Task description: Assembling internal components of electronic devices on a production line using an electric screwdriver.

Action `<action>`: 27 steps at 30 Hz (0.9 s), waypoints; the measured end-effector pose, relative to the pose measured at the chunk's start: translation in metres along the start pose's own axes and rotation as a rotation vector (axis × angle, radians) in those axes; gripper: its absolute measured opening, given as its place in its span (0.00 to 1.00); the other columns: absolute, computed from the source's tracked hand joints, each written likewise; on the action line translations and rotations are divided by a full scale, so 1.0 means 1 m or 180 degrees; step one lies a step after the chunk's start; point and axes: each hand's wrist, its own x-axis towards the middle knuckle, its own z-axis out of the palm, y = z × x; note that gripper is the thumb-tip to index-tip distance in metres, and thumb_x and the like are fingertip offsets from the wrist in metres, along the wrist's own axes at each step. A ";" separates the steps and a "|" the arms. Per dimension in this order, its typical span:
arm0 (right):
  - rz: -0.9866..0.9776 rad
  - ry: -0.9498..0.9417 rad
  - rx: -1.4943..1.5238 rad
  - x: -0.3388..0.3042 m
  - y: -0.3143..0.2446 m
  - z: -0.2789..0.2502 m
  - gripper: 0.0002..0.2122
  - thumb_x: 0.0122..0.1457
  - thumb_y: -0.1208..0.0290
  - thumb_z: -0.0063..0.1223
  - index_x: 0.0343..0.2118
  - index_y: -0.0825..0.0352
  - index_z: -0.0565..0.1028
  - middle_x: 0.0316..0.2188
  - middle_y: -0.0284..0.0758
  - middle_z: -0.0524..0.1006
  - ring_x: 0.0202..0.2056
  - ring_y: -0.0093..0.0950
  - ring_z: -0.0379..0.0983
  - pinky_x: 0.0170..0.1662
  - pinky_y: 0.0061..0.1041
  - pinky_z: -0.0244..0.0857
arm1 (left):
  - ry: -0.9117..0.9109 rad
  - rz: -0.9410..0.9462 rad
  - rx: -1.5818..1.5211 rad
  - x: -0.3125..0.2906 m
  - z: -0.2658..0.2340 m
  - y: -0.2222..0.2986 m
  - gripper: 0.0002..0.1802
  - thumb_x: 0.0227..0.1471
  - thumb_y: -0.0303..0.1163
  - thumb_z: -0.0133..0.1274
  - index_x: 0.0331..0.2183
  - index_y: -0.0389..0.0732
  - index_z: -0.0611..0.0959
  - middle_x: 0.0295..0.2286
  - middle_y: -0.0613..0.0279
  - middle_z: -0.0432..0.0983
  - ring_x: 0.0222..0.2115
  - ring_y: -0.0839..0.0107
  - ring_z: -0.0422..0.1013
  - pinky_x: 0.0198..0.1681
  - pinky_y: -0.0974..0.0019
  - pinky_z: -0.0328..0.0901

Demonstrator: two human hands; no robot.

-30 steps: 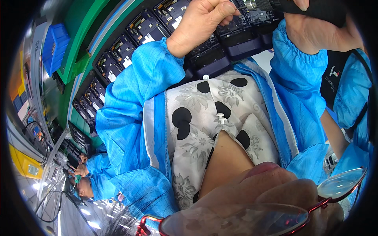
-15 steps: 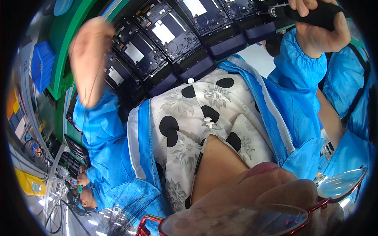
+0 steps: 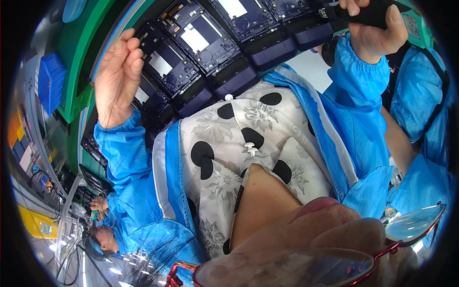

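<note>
At the upper right, my right hand (image 3: 380, 40) is wrapped round a black electric screwdriver (image 3: 370, 14), whose metal tip end points left toward the row of device housings. My left hand (image 3: 117, 79) is raised at the upper left, beside the leftmost housings. Its fingers are loosely bent and a little apart, and I see nothing held in them. Several dark device housings (image 3: 210, 48) stand side by side between my hands, with white rectangles, small screw points and thick purple-black lower ends. Parts of the leftmost ones are hidden behind my left hand.
A green frame edge (image 3: 79, 71) curves along the left, with a blue bin (image 3: 51, 82) beside it. A co-worker in a blue cap (image 3: 103, 237) works at the lower left. Another blue-sleeved person (image 3: 413, 95) is close on the right. A yellow box (image 3: 36, 222) stands far left.
My left hand, blurred before, is now sharper, with its fingers visible and slightly farther right. My right hand has shifted a little left and up with the screwdriver.
</note>
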 end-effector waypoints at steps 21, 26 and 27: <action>0.0094 -0.0535 0.0205 -0.008 0.002 0.004 0.22 0.59 0.50 0.62 0.39 0.66 0.70 0.24 0.34 0.72 0.19 0.25 0.70 0.29 0.27 0.68 | -0.0216 -0.0563 0.0285 0.016 0.053 -0.063 0.14 0.66 0.34 0.53 0.47 0.33 0.80 0.33 0.63 0.72 0.34 0.74 0.70 0.41 0.70 0.72; 0.0163 -0.0008 -0.0457 -0.001 -0.011 0.027 0.18 0.64 0.55 0.55 0.43 0.67 0.70 0.25 0.33 0.73 0.19 0.24 0.70 0.28 0.24 0.67 | -0.0687 -0.0706 -0.0131 0.016 0.055 -0.069 0.15 0.66 0.36 0.54 0.46 0.34 0.81 0.35 0.62 0.80 0.34 0.73 0.78 0.43 0.68 0.76; 0.0094 -0.0178 -0.0609 0.001 -0.017 0.033 0.17 0.65 0.56 0.55 0.44 0.68 0.71 0.24 0.33 0.72 0.19 0.23 0.69 0.28 0.23 0.67 | -0.0791 -0.0723 -0.0238 0.013 0.055 -0.072 0.16 0.67 0.38 0.54 0.46 0.35 0.82 0.36 0.62 0.81 0.34 0.74 0.78 0.43 0.68 0.76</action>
